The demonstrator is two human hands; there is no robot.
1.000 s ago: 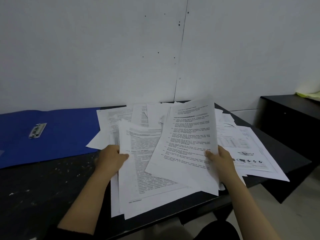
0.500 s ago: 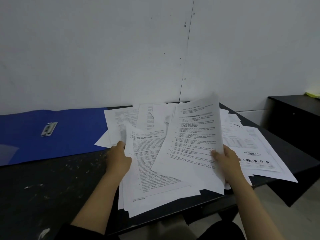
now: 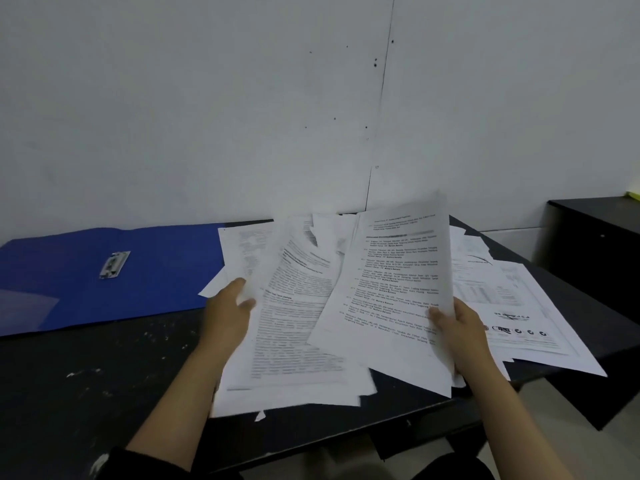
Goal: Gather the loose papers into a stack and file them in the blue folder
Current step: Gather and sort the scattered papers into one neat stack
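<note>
Loose printed papers lie spread over the right half of a black table. My right hand grips the right edge of a tilted bunch of sheets lifted off the pile. My left hand pinches the left edge of other sheets, raised and blurred. The blue folder lies open flat at the left, its metal clip showing; a few sheets overlap its right edge.
A white wall rises directly behind the table. A black cabinet stands at the right with something yellow on top. The table's front edge runs close under the papers, some sheets overhanging it at the right.
My left hand has closed on the left sheets and lifted them upward. The right hand's bunch has stayed raised. The camera view has shifted a little to the left.
</note>
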